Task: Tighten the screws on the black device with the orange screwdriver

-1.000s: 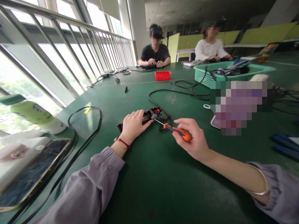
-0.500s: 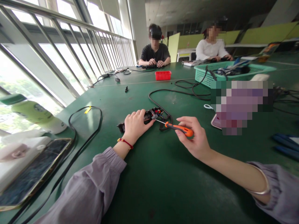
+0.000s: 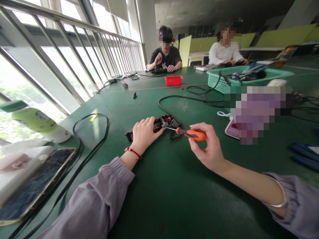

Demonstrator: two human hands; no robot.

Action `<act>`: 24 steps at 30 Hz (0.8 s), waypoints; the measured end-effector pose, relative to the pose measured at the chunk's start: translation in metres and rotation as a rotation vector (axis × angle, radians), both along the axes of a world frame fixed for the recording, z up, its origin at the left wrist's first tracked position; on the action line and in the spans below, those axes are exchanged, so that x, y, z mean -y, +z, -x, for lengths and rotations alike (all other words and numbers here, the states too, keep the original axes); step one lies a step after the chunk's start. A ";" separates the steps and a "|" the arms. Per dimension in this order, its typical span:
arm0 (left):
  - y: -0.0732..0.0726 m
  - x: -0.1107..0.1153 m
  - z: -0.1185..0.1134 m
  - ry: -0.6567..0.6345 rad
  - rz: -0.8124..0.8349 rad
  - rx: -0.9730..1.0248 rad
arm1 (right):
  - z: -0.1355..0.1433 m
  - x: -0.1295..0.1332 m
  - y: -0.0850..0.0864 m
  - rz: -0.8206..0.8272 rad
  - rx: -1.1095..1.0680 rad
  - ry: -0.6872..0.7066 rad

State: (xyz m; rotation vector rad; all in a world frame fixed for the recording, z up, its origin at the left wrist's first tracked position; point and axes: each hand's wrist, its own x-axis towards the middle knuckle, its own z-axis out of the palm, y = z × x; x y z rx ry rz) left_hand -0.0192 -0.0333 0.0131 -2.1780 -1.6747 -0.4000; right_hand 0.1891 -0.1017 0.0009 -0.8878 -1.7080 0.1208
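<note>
My left hand (image 3: 145,132) is closed over a black device with exposed inner parts (image 3: 159,123), pressing it to the green table. Small red and silver pieces show at the device's right end, and a black cable runs from there. In my right hand (image 3: 208,142) is an orange and black screwdriver (image 3: 191,133), pinched at its handle between thumb and fingers. The thin shaft points left, its tip at the device's open right end beside my left thumb. Whether the tip sits in a screw is too small to tell.
A small black part (image 3: 135,95) and a red bin (image 3: 173,80) lie further back. A green basket (image 3: 219,81) holds tools at the right, near blue-handled pliers (image 3: 305,156). At the left are a phone (image 3: 37,186) and a bottle (image 3: 37,121). Two people sit opposite.
The screwdriver handle has tipped up slightly and turned, with my right fingers shifted a little. My left hand and the device stay put. The person in black has raised one hand.
</note>
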 end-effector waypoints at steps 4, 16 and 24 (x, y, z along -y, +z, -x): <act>-0.002 -0.002 0.001 -0.006 -0.024 -0.006 | -0.001 0.000 -0.001 0.133 0.053 0.020; -0.002 -0.002 0.002 0.001 -0.010 -0.005 | 0.000 0.000 -0.002 0.163 0.043 0.019; -0.004 -0.003 0.002 -0.010 -0.042 -0.011 | -0.001 -0.003 -0.003 0.083 -0.010 -0.021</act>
